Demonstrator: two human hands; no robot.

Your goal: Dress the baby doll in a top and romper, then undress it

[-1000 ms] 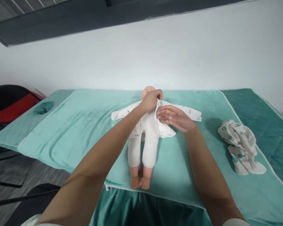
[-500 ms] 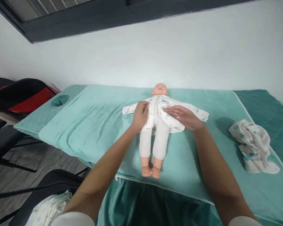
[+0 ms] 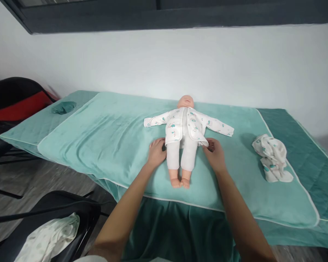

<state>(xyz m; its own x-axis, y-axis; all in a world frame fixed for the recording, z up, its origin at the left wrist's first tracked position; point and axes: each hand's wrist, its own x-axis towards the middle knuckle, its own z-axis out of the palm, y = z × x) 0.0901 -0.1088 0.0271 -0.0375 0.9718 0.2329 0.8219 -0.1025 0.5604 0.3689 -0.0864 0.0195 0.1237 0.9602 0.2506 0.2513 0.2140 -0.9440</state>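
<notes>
One doll (image 3: 183, 145), right hand (image 3: 214, 155) fingers pinching jacket hem (image 3: 201, 141), left hand (image 3: 156, 153) grip unclear

Left hand (image 3: 156, 153) and right hand (image 3: 214, 155) reach forward, palms down.

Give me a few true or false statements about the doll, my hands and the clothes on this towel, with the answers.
1. The doll lies face up on the teal towel. True.
2. The left hand rests on the doll's head. False: it is beside the doll's hip, at the hem of the jacket.
3. The right hand holds the crumpled printed garment. False: that garment lies apart on the towel, and the hand is at the jacket's hem.
4. The doll's feet are bare. True.
</notes>
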